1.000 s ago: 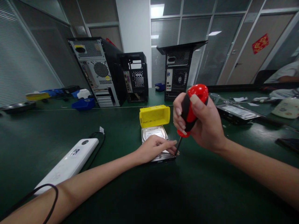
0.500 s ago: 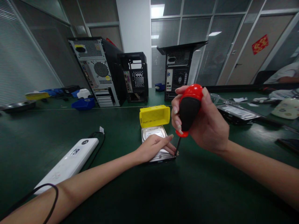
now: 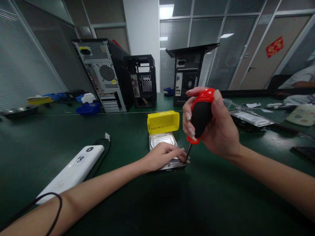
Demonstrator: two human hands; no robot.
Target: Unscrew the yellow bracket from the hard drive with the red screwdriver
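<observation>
A silver hard drive [image 3: 163,138] lies on the green table in front of me, partly covered by my left hand [image 3: 163,156]. That hand rests across the drive, its fingers reaching over the right edge by the near right corner. My right hand [image 3: 219,126] is wrapped round the red and black handle of a screwdriver [image 3: 201,116]. The shaft slants down to the drive's near right corner, its tip beside my left fingertips. Whether the tip sits in a screw is too small to make out.
A yellow bin [image 3: 163,122] stands right behind the drive. To the left lies a white power bank [image 3: 71,173] with a black cable. Computer cases [image 3: 108,75] line the back beside a blue bin [image 3: 88,109]. Another hard drive [image 3: 252,118] is at right; a person sits beyond.
My right hand and the screwdriver handle have shifted slightly right, with the fingers changed a little on the handle. My left fingers have moved slightly; the drive stays put.
</observation>
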